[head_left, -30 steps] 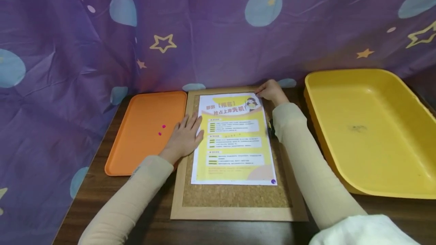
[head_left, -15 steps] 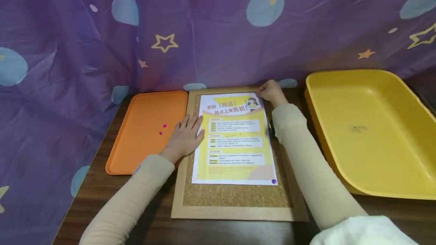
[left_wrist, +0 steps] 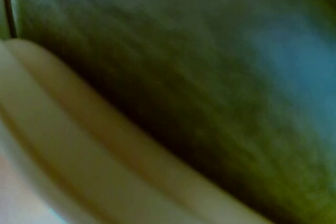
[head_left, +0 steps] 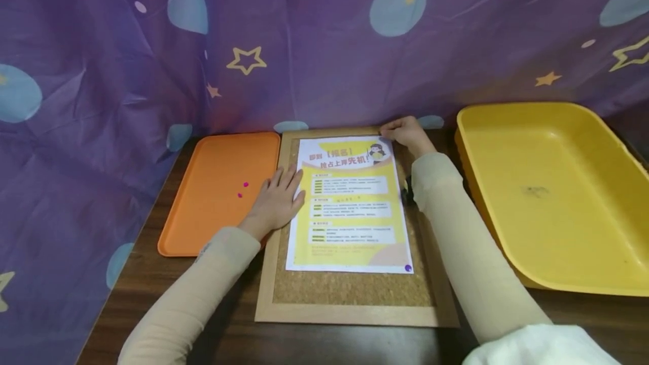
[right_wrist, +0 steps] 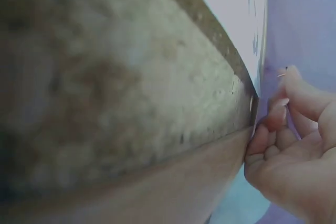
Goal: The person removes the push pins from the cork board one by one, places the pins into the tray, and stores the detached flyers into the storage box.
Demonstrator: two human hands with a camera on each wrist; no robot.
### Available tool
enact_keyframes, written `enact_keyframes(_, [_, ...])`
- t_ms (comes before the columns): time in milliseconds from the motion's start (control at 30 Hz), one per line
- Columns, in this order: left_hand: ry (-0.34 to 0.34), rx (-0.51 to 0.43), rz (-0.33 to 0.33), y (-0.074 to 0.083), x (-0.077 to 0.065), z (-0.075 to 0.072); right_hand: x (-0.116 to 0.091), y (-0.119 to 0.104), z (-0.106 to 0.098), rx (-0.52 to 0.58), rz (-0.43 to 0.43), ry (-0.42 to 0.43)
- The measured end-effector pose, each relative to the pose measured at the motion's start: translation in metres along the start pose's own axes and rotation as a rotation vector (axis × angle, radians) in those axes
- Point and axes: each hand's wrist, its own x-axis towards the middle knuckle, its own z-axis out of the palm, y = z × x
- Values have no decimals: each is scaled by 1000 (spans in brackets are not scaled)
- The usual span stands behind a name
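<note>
A printed yellow-and-white poster (head_left: 350,241) lies on a wood-framed cork board (head_left: 355,289). A purple thumbtack (head_left: 408,268) sits at its lower right corner. My left hand (head_left: 275,201) rests with fingers spread across the board's left frame, fingertips on the poster's left edge. At the poster's upper right corner, my right hand (head_left: 407,134) pinches a small pin between thumb and forefinger. In the right wrist view a thin metal point (right_wrist: 282,75) pokes out by the fingertips, beside the paper's corner; the pin's head is hidden. The left wrist view is blurred.
An orange tray (head_left: 203,201) with pink thumbtacks (head_left: 245,184) stands left of the board. To the right is a deep yellow bin (head_left: 552,230). A purple curtain with stars and dots (head_left: 324,72) hangs directly behind the dark wooden table (head_left: 137,275).
My right hand has shifted slightly right and its wrist has turned at the poster's upper right corner. The left hand stays in place on the poster's edge.
</note>
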Motion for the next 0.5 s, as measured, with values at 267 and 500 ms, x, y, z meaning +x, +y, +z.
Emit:
enact_keyframes(267, [5,-15,3,1,0,1,-7,-2,-5,145,71,43])
enact_keyframes(500, [8,-6,2,1,-1,-1,-17,-13,-9,430,123,76])
